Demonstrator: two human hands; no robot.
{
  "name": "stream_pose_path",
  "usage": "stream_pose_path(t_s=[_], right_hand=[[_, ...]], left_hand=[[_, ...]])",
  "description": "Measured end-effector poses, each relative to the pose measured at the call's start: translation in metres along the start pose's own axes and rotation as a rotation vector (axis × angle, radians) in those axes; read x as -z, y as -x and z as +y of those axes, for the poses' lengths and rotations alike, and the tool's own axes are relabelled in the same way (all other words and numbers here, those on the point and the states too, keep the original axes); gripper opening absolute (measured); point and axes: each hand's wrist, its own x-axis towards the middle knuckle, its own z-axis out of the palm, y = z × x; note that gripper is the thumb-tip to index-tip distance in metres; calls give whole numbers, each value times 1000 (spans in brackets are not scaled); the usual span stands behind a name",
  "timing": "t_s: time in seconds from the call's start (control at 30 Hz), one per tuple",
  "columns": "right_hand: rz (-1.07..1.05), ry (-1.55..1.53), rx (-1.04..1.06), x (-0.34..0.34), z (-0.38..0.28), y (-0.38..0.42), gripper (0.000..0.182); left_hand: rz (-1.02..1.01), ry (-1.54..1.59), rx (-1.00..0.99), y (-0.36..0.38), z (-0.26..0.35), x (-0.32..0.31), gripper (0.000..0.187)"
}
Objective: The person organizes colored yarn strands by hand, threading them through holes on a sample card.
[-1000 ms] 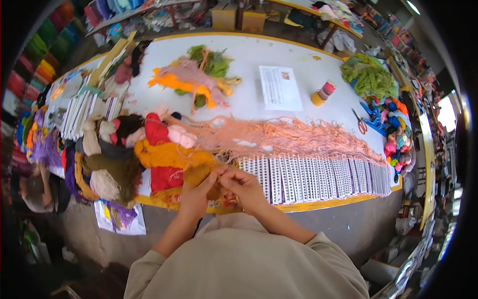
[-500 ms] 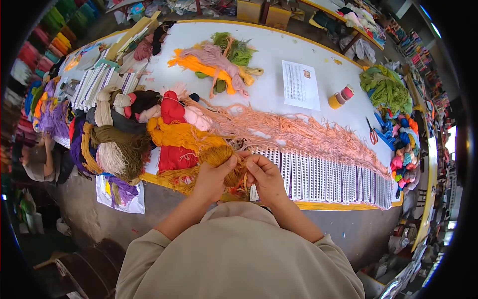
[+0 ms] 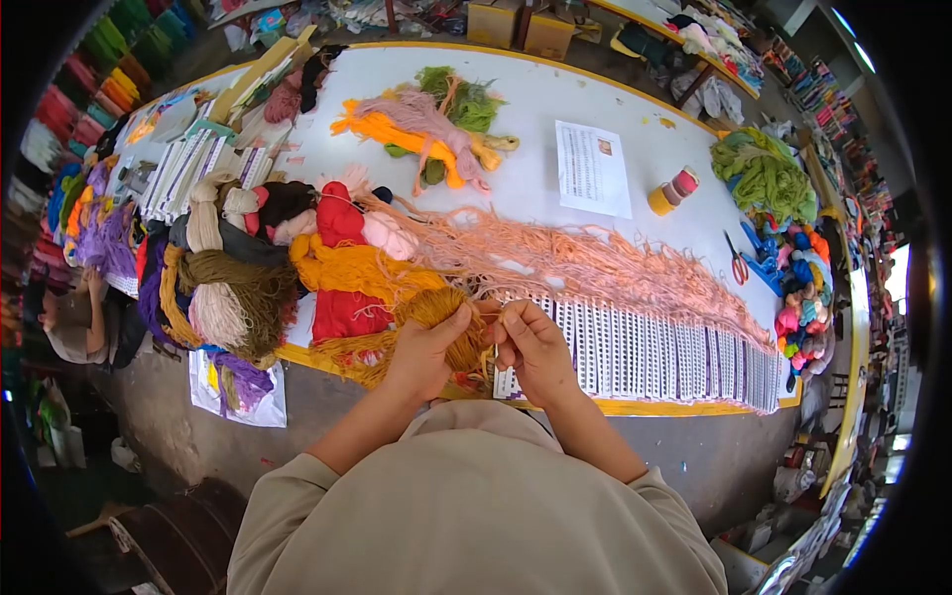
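My left hand (image 3: 426, 349) is closed round a bundle of golden-brown yarn (image 3: 441, 309) at the table's front edge. Just right of it, my right hand (image 3: 531, 347) is pinched, with a thin strand between its fingers and the bundle. Orange yarn (image 3: 362, 276) lies left of the bundle, over a red skein (image 3: 342, 315). Long peach-pink strands (image 3: 595, 263) stretch to the right behind my hands. Below them stands a row of white cards with dark marks (image 3: 645, 347), partly beside my right hand.
The white table (image 3: 347, 129) also holds a printed sheet (image 3: 592, 169), thread cones (image 3: 674, 191), scissors (image 3: 736, 260), green yarn (image 3: 764, 174) and an orange, mauve and green pile (image 3: 426, 124). Many skeins (image 3: 233, 288) lie left. Another person's arm (image 3: 96, 312) shows at far left.
My right hand has moved slightly right, away from the golden-brown bundle, and its fingers are turned a little differently. My left hand keeps its hold on the bundle. The view has shifted slightly.
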Motion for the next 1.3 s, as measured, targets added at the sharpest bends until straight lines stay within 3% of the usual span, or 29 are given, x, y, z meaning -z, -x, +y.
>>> stream_pose_path(t_s=[0.23, 0.77, 0.83, 0.9, 0.97, 1.0, 1.03, 1.07, 1.13, 1.17, 1.2, 1.23, 1.27, 1.3], right_hand=[[-27, 204, 32, 4, 0, 1, 16], [54, 9, -42, 14, -5, 3, 12], [70, 247, -11, 14, -6, 3, 12], [66, 225, -12, 23, -2, 1, 12], [57, 185, -1, 39, 1, -2, 11], [139, 122, -27, 48, -3, -2, 12], [223, 60, -56, 59, -9, -2, 12], [280, 127, 11, 86, -5, -7, 12], [385, 294, 260, 158, -2, -13, 9], [542, 159, 209, 179, -20, -9, 9], [442, 497, 217, 230, -23, -2, 10], [504, -390, 109, 276, -33, 7, 13], [527, -224, 159, 333, -35, 17, 14], [501, -337, 247, 397, -40, 27, 14]], left_hand=[[5, 16, 9, -4, -7, 0, 26], [-8, -23, 20, -13, -21, -5, 22], [-4, -28, 45, -15, -23, -4, 21], [-3, -35, 78, -17, -29, -1, 20], [46, -363, -108, -20, -36, 6, 22], [50, -166, 29, -21, -25, 6, 20], [58, 34, 165, -23, -11, 10, 20], [103, -5, 110, -28, -6, 26, 19], [114, 282, 123, -38, 14, 68, 15], [217, 246, 96, -44, 28, 91, 14], [319, 207, 67, -49, 44, 119, 15], [332, 255, 73, -51, 60, 160, 16], [346, 303, 79, -52, 76, 201, 17], [491, 260, 0, -49, 93, 227, 18]])
